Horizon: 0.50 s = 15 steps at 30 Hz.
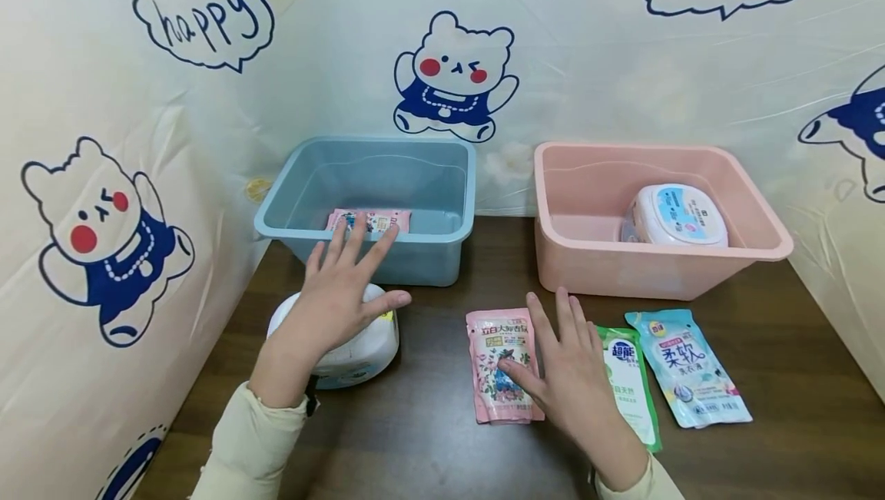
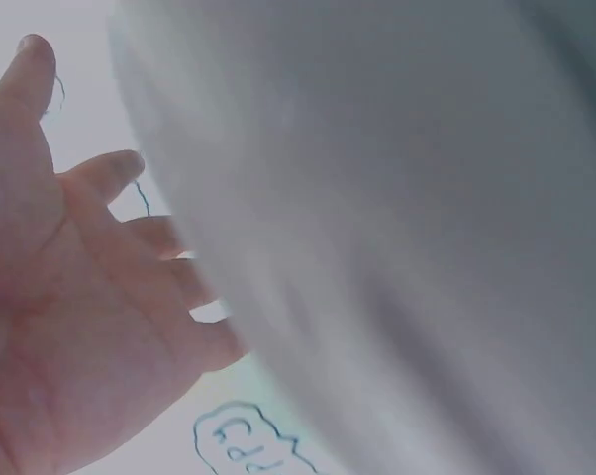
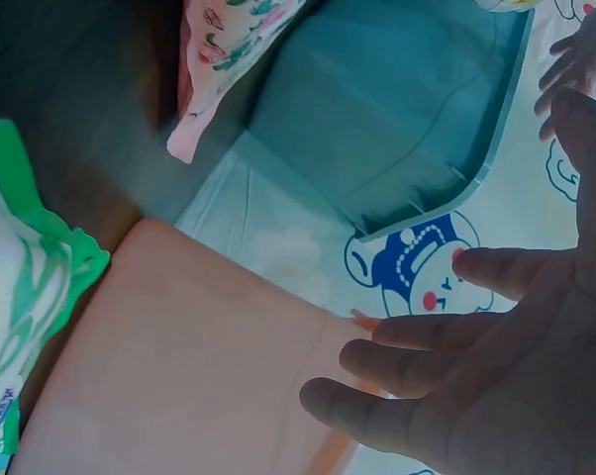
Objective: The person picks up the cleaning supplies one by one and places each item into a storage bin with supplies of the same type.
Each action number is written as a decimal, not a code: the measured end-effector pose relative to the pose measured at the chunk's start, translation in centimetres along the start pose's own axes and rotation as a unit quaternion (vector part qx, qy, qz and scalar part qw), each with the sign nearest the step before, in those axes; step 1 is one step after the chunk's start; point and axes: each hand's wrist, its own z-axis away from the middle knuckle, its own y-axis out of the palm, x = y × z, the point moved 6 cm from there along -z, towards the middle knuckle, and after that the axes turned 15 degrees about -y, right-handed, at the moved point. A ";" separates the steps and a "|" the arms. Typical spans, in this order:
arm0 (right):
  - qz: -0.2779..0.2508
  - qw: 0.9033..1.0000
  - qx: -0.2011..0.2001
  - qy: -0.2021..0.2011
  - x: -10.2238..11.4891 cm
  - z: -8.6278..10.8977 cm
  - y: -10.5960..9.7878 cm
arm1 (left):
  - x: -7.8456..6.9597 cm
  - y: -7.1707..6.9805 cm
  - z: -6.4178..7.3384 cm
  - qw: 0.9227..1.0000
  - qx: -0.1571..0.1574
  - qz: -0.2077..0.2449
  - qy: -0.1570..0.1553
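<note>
My left hand [image 1: 335, 296] hovers with spread fingers over a white tub [image 1: 362, 350] on the table, partly hiding it. In the left wrist view a blurred pale surface [image 2: 377, 198] fills much of the frame. My right hand [image 1: 570, 377], fingers straight and apart, is held above a pink pouch [image 1: 492, 365] and a green-and-white pouch [image 1: 632, 389], covering part of each. Neither hand holds anything. To the right lies a light-blue pouch [image 1: 694, 369]. The right wrist view also shows the green-edged pouch [image 3: 31, 297] and the pink floral pouch [image 3: 224, 69].
A blue bin [image 1: 422, 258] stands at the back left with a pink packet [image 1: 394, 220] inside. At the back right, a pink bin [image 1: 622, 273] contains another white tub [image 1: 681, 212] with a blue label. Behind them hangs a cloth [image 1: 332, 85] printed with bears.
</note>
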 end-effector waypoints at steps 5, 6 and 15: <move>0.003 1.000 0.008 0.010 -0.1 0.2 0.4 | 2.0 -1.2 -0.1 1.000 0.011 0.005 -0.021; 0.005 1.000 0.009 0.011 -0.1 0.2 0.5 | 2.4 -1.4 -0.1 1.000 0.014 0.008 -0.026; 0.010 0.999 0.022 0.026 -0.1 0.7 1.2 | 5.4 -3.7 -0.8 0.999 0.007 0.029 -0.030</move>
